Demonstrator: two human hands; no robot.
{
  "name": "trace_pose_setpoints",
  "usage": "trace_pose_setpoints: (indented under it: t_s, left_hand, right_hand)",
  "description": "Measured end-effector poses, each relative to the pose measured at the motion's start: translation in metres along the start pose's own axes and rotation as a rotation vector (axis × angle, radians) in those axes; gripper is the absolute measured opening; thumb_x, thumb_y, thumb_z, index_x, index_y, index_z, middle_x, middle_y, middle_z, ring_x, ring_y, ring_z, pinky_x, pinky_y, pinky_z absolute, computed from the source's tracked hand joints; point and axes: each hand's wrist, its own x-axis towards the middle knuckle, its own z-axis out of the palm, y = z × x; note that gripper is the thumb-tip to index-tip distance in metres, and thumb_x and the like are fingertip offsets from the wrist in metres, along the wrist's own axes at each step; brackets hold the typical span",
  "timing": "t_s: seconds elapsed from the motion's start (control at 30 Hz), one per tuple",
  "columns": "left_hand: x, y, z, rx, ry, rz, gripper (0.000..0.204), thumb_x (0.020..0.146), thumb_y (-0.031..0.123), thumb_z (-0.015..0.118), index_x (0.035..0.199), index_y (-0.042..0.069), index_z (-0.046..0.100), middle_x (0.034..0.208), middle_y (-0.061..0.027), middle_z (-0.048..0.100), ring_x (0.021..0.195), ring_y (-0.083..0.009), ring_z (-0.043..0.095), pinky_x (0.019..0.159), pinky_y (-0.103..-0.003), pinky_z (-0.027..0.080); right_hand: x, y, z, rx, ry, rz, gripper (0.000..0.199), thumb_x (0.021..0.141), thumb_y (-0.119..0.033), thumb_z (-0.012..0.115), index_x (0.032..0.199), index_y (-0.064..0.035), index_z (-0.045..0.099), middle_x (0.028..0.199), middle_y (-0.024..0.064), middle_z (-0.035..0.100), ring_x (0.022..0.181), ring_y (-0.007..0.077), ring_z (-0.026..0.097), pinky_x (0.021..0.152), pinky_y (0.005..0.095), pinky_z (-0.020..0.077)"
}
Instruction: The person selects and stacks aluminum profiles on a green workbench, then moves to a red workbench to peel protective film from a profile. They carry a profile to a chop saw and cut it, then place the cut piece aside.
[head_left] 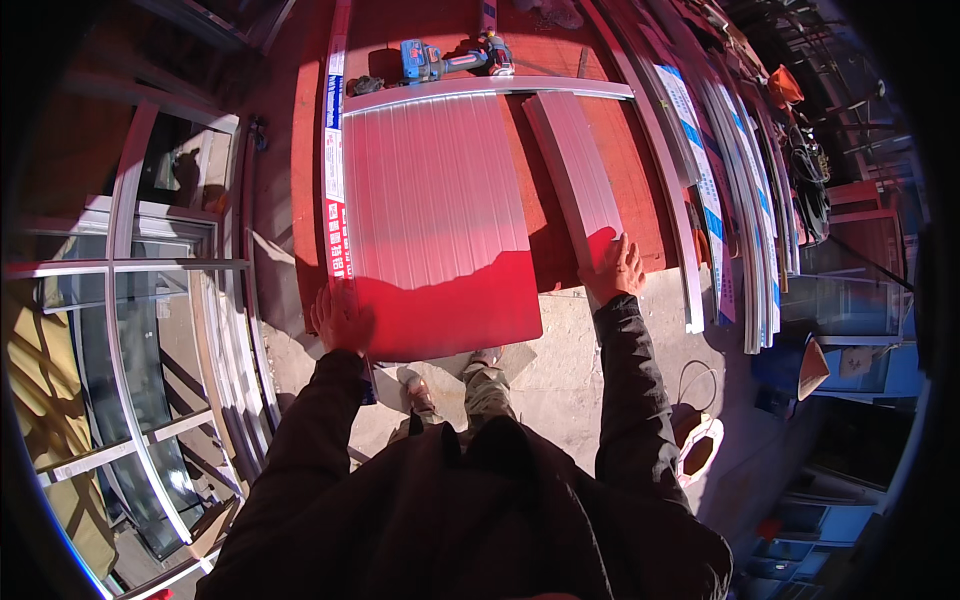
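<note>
A wide ribbed metal panel (430, 190) lies on a red-brown work surface (640, 200), its near end in my shadow and jutting past the surface's edge. Along its left side runs a long profile (334, 150) with printed protective film. My left hand (343, 320) rests at the near left corner, fingers apart over the profile and the panel's edge. A narrower ribbed strip (572, 165) lies to the right, separated by a gap. My right hand (615, 270) touches its near end with fingers spread. A silvery crossbar (490, 88) spans the far ends of both pieces.
Beyond the crossbar lie a blue cordless power tool (425, 62) and another drill-like tool (497, 55). Long film-covered profiles (735, 200) are stacked at right. Window frames (115, 265) stand at left. A white ring-shaped object (700, 447) sits on the floor near my right arm.
</note>
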Motion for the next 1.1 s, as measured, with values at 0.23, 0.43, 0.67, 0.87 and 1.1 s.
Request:
trace_pose_setpoints:
  t_s: [0.23, 0.43, 0.67, 0.87, 1.1]
  left_hand:
    - [0.0, -0.01, 0.003, 0.024, 0.026, 0.075, 0.08, 0.072, 0.036, 0.077, 0.143, 0.013, 0.049, 0.135, -0.0178, 0.055, 0.129, -0.0399, 0.048, 0.109, -0.054, 0.035]
    - [0.0, 0.001, -0.008, 0.003, -0.076, -0.035, 0.078, 0.074, 0.035, 0.074, 0.144, 0.012, 0.048, 0.139, -0.0217, 0.052, 0.131, -0.0432, 0.045, 0.111, -0.054, 0.034]
    - [0.0, 0.009, -0.013, 0.031, -0.08, -0.015, 0.076, 0.075, 0.032, 0.073, 0.144, 0.01, 0.047, 0.138, -0.024, 0.052, 0.131, -0.044, 0.045, 0.111, -0.054, 0.034]
    - [-0.001, 0.005, -0.008, -0.006, -0.069, -0.06, 0.075, 0.075, 0.03, 0.072, 0.144, 0.01, 0.047, 0.137, -0.0231, 0.053, 0.13, -0.0436, 0.045, 0.11, -0.054, 0.034]
    - [0.001, 0.003, -0.01, 0.006, -0.065, -0.046, 0.076, 0.074, 0.032, 0.071, 0.143, 0.01, 0.048, 0.137, -0.0225, 0.053, 0.13, -0.0431, 0.047, 0.11, -0.053, 0.035]
  right_hand:
    - [-0.003, 0.005, 0.011, 0.004, -0.063, 0.074, 0.122, 0.06, -0.044, 0.083, 0.158, -0.0223, 0.015, 0.147, 0.0141, 0.039, 0.134, 0.0363, 0.042, 0.101, 0.0558, 0.0392]
    - [0.011, 0.035, 0.003, 0.005, -0.084, 0.066, 0.117, 0.062, -0.043, 0.082, 0.157, -0.0233, 0.017, 0.144, 0.0147, 0.041, 0.126, 0.0369, 0.047, 0.1, 0.055, 0.0393]
    - [0.043, 0.101, 0.007, 0.028, 0.038, 0.169, 0.112, 0.063, -0.047, 0.084, 0.155, -0.0216, 0.024, 0.147, 0.0159, 0.04, 0.132, 0.0369, 0.041, 0.107, 0.0537, 0.0342]
    - [0.043, 0.114, 0.011, 0.095, 0.187, 0.09, 0.101, 0.069, -0.052, 0.08, 0.152, -0.0219, 0.032, 0.147, 0.0172, 0.042, 0.132, 0.0385, 0.042, 0.108, 0.0544, 0.0344]
    - [0.019, 0.061, -0.059, 0.768, -0.048, -0.102, 0.024, 0.095, -0.019, 0.059, 0.087, 0.0028, 0.065, 0.069, 0.0001, 0.059, 0.066, 0.0079, 0.05, 0.057, 0.0302, 0.0411]
